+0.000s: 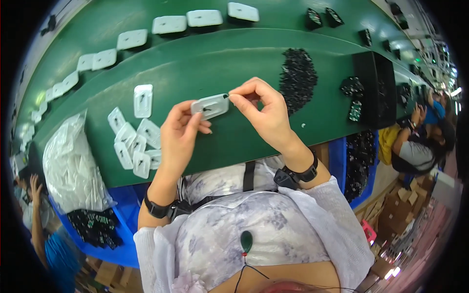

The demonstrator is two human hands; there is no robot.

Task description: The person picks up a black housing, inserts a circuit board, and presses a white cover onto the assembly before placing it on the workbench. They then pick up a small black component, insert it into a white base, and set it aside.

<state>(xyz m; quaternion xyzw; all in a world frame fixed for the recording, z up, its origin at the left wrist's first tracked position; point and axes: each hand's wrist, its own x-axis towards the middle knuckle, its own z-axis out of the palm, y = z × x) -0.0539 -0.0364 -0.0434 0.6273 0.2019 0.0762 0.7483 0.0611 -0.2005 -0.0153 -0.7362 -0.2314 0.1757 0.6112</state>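
My left hand grips a white plastic cover with rounded corners and a dark slot, holding it raised above the green table. At the cover's right end, thumb and forefinger of my right hand pinch a small black piece against its corner. Whether that piece is seated in the cover cannot be made out. Left of my left hand lies a loose heap of similar white covers, with one more cover apart above it. Beyond my right hand spreads a pile of small black parts.
White pieces line the far green strip. A stuffed clear bag sits at the left edge. Blue bins stand below the table. A black box and dark parts are at right. Co-workers sit on both sides.
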